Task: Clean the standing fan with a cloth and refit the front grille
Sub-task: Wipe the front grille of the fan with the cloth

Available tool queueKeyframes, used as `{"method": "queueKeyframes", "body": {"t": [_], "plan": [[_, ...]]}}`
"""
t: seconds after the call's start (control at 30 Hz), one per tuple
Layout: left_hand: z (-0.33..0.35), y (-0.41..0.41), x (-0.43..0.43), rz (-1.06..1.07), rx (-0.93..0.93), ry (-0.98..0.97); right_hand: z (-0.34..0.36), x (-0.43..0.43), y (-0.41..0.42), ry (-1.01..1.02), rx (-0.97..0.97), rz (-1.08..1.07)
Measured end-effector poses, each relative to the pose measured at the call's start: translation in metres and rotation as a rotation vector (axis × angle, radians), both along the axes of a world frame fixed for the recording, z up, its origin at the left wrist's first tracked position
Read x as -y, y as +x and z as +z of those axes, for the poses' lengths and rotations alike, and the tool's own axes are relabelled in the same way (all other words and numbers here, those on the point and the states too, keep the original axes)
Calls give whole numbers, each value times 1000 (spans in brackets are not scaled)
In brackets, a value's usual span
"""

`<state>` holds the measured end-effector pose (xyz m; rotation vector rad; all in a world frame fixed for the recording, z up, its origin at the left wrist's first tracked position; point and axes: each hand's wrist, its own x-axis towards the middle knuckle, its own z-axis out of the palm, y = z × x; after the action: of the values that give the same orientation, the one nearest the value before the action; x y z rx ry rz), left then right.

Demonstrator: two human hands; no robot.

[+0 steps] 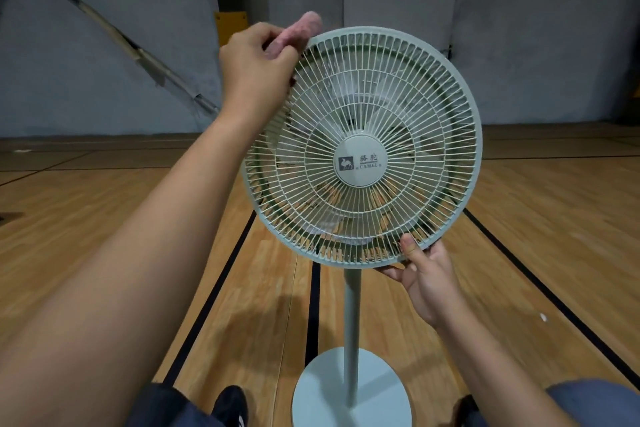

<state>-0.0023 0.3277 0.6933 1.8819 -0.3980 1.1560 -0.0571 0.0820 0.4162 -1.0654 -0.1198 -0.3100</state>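
Front grille point(360, 149) sits against the head of the standing fan point(351, 322), on a wooden floor point(104, 236). Left hand point(258, 64) pinches a pink cloth point(301, 32) at the grille's upper-left rim. Right hand point(427, 279) grips the lower rim, thumb on the wires.

wooden floor point(104, 218), fan base point(351, 388) on it

Single head cam, wide-angle, worn by the person, facing forward and tilted slightly down. Fan point(360, 149) sits near, centre-right of frame, grille facing the lens. Both forearms enter from the bottom corners; left hand point(258, 62) reaches upper centre, right hand point(424, 279) lower right. Floor point(104, 218) fills the lower half, wall point(519, 45) the upper. Edges bow from lens distortion. No second view.
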Motion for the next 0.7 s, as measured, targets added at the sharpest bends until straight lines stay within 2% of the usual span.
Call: {"method": "queueKeyframes", "body": {"t": [0.17, 0.5, 0.7], "plan": [[-32, -5, -19, -44, -55, -98, 2, 0, 0, 21, -9, -9], [-123, -19, -28, -92, -163, -502, 4, 5, -4, -23, -17, -1], [-179, -28, -23, -93, -257, -642, 5, 4, -4, -21, -30, -7]]}}
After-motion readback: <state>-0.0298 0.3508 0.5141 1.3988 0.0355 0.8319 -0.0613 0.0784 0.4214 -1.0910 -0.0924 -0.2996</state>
